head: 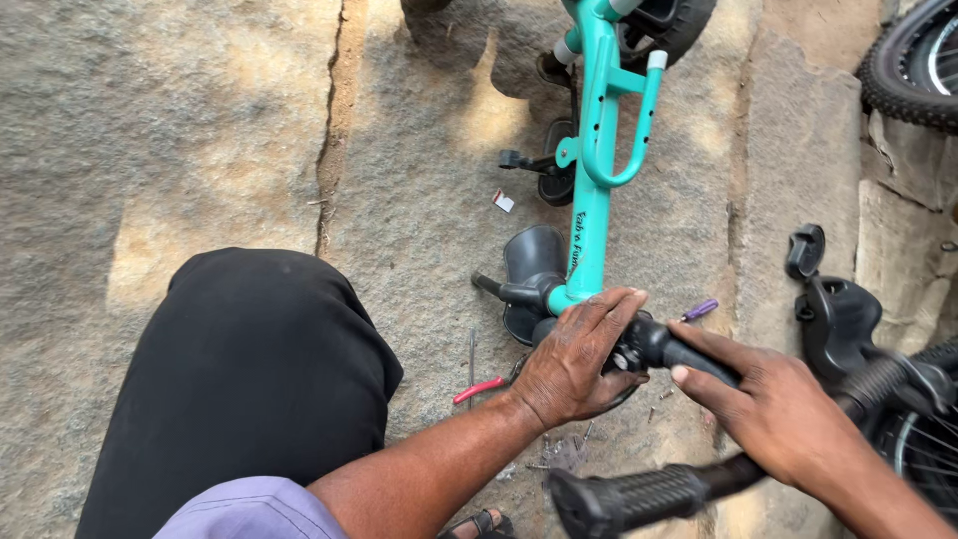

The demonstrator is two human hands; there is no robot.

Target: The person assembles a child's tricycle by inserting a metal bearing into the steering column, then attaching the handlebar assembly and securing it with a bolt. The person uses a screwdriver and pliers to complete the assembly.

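Lower centre of frame: left hand [579, 356] wrapped over black stem/clamp joint [647, 344] where black handlebar meets teal painted metal frame of small kids' bike [591, 200]. Fingers curled shut around joint, thumb side hidden, so exact contact underneath not visible.

Right of that, lower right: right hand [773, 414] lying on black handlebar tube [733, 471], fingers stretched fwd along it, fingertips near clamp; palm pressing down, looks like a loose closed hold on bar rather than full fist. Ribbed black rubber grip [624, 497] sticking out toward bottom centre, free of both hands.

Step in hand, by judgement: seating or aligning handlebar in stem of teal frame, left steadying joint, right steering bar. Next move prob calls for holding bar square to frame w/ one hand while freeing other for a tool; red-handled tool [479, 389] lying on stone paving [200, 130] just left of left wrist, small screws/bits scattered below hands.

Pose: both forearms coming in from bottom edge, left arm angled up-right across black-trousered knee [249, 379], right wrist bent slightly inward.

Elsewhere: black plastic seat part [833, 319] right of centre, spoked wheel [928, 454] far right, black tyre [913, 70] upper right, purple-capped small item [701, 309] just above right hand.
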